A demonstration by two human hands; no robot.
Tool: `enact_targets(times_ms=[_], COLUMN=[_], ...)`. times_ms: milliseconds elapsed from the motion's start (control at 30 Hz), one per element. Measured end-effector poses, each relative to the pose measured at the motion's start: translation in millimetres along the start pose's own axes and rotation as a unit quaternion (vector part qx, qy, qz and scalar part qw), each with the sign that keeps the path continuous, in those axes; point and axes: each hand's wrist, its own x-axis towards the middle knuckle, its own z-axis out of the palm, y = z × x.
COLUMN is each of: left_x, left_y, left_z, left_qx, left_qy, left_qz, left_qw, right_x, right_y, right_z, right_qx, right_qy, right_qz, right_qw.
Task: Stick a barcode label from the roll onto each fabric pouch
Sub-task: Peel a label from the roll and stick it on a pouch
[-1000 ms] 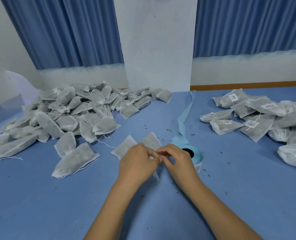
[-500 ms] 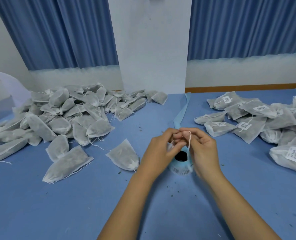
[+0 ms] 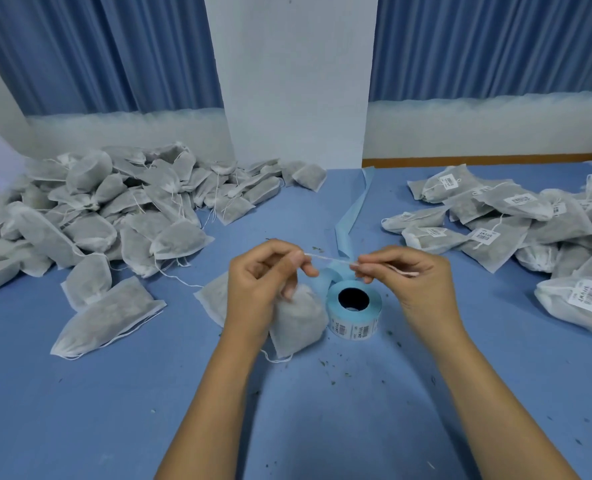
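Pinching the drawstring taut above the label roll, the left hand and right hand are holding the pouch just beside it; the roll's print is too blurred to read.

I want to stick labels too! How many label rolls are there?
1. The label roll stands on the table beside the pouch the left hand grips; the right hand pinches its drawstring. Others may hide under pouch heaps.

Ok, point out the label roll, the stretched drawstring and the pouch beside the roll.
label roll (image 3: 355,328), head view, its printed side wall.
drawstring (image 3: 329,259), head view, middle of the taut span.
pouch (image 3: 298,323), head view, its bulging body.
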Motion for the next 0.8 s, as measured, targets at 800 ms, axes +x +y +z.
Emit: enact_targets(times_ms=[800], left_x=[-7], left_y=[-18], left_z=[17], left_qx=[0.339], left_qy=[-0.023], left_qz=[0.097], left_qw=[0.935], right_x=[-11], right_y=[14], right_z=[18], right_qx=[-0.229], right_qy=[0.012], right_qz=[-0.020], right_qw=[0.973])
